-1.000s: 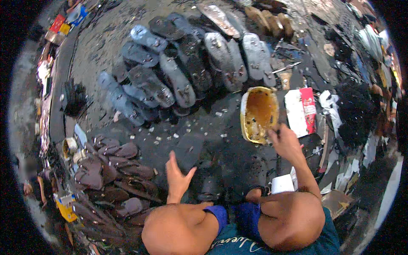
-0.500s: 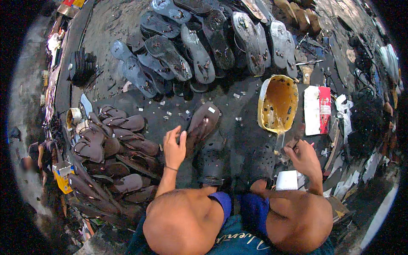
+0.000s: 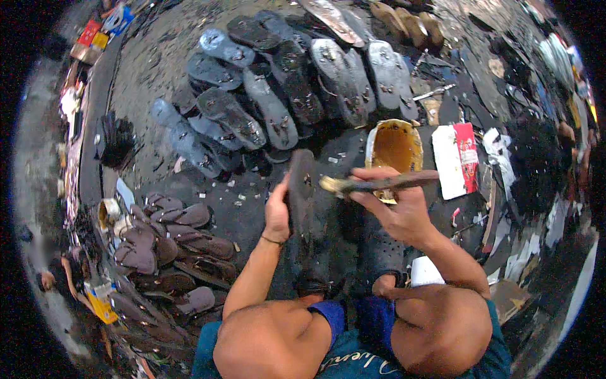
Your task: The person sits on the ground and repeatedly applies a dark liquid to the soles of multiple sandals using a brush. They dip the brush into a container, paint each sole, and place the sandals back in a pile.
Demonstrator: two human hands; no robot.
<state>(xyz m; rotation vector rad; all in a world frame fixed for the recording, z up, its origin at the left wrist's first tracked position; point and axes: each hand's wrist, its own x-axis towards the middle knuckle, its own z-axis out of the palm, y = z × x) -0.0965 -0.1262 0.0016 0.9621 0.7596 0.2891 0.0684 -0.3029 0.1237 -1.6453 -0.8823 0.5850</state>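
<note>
My left hand (image 3: 276, 211) grips a dark brown sandal sole (image 3: 302, 196), tilted up on its edge between my knees and the sandal rows. In my right hand (image 3: 404, 211) is a brush (image 3: 416, 180), held sideways by its dark handle. Its pale, coated bristles point left and come close to the sole's face; whether they touch it I cannot tell. Behind my right hand stands a cut-open yellow container (image 3: 419, 146) with amber, glue-like stuff inside. The fingers of my left hand are partly hidden behind the sole.
Brown flip-flops (image 3: 196, 246) lie heaped at left. Upturned grey soles (image 3: 268, 107) stand in rows at the far side. A red and white card (image 3: 454, 161) lies right of the container. A white roll-like object (image 3: 426, 270) sits by my right knee. Scraps litter the right side.
My left hand has picked the sandal up from the floor and turned it on edge. My right hand has moved left and up with the brush, from beside the container toward the sole.
</note>
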